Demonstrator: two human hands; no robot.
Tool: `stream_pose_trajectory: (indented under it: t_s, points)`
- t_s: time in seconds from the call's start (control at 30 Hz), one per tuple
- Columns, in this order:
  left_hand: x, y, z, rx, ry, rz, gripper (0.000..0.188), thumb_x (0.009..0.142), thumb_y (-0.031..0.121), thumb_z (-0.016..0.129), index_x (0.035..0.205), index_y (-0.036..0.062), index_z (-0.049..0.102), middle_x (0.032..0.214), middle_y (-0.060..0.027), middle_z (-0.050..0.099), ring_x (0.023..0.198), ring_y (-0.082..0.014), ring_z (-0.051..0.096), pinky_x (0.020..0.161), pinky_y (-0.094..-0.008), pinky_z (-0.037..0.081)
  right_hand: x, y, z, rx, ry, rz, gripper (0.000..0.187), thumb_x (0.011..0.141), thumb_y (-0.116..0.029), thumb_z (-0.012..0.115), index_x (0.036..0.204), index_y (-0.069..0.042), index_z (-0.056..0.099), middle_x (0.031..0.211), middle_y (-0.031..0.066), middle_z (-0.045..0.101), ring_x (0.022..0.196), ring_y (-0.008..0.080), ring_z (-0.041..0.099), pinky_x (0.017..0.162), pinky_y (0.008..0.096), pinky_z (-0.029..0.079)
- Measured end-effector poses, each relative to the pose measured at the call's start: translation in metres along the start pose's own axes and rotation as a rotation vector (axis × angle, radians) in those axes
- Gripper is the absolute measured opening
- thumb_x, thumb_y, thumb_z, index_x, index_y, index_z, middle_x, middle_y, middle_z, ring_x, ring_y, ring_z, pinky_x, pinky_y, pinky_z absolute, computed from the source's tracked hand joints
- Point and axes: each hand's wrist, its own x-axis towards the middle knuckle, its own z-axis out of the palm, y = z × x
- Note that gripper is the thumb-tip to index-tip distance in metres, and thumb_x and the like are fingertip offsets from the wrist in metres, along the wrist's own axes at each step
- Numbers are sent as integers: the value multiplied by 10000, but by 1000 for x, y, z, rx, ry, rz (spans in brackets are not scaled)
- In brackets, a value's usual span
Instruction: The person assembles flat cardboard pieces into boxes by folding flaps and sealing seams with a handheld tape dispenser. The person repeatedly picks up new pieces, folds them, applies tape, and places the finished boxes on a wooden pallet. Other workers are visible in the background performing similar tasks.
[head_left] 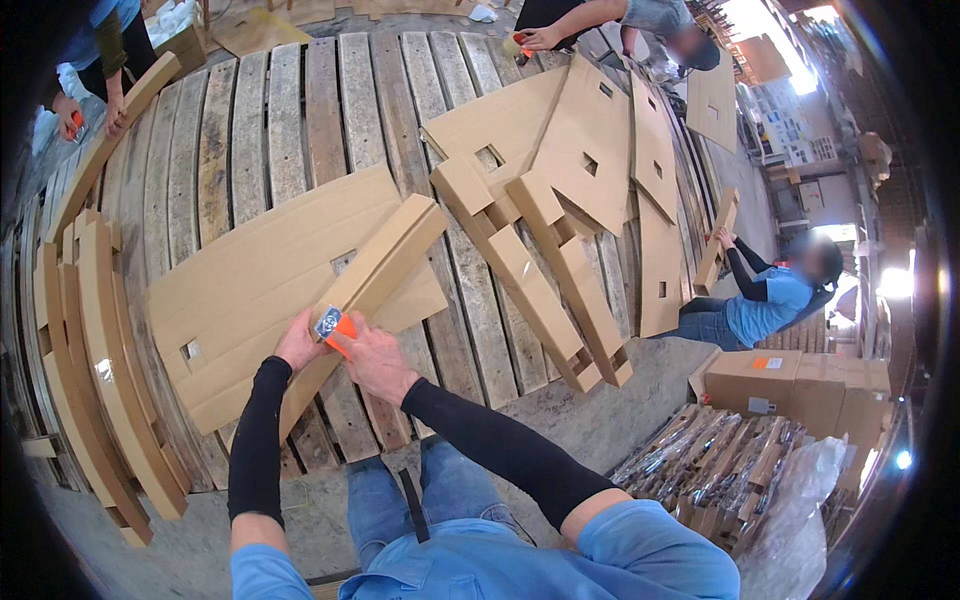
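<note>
In front of me a long folded cardboard bar [390,250] lies at a slant across a flat cardboard sheet [230,285] with square cut-outs. My right hand [380,360] is closed around an orange tape dispenser [343,333], which rests on the bar's upper face at about mid-length. A roll of tape shows at its front. My left hand [297,342] grips the bar's left side right beside the dispenser; some of its fingers are hidden. Two more folded bars with notches, one [515,270] nearer and one [575,280] beyond it, lie to the right.
The slatted wooden table [290,130] carries stacked folded bars [105,370] at left and flat sheets [590,150] at far right. Co-workers stand at far left, far right and the right side, holding a bar [717,240] there. Boxes [800,385] and plastic-wrapped bundles [700,460] sit at lower right.
</note>
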Motion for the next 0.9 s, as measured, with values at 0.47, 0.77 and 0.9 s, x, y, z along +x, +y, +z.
stream_pose_trajectory:
  t_s: [0.47, 0.77, 0.9]
  points:
    - [-23, -57, 76, 755, 536, 147, 755, 699, 410, 848, 1287, 33, 561, 1478, -155, 487, 1298, -344, 512, 1044, -496, 429, 33, -2, 5, -22, 50, -64, 371, 793, -118, 692, 1164, -120, 704, 1161, 227, 569, 765, 357, 701, 697, 469, 585]
    - [-17, -49, 25, 677, 305, 65, 737, 704, 408, 848, 1292, 79, 549, 1320, -165, 526, 1208, -358, 560, 969, -511, 498, -7, 1, -26, 2, -100, 9, 519, 790, -116, 752, 1303, -136, 676, 1334, 219, 554, 931, 387, 701, 805, 468, 599]
    - [-9, -44, 5, 566, 184, 16, 772, 735, 489, 791, 1300, 15, 561, 1369, -202, 534, 1223, -397, 556, 1001, -506, 496, -48, 24, -16, -25, -97, 18, 580, 758, -92, 772, 1326, -131, 663, 1370, 198, 524, 953, 380, 687, 833, 469, 590]
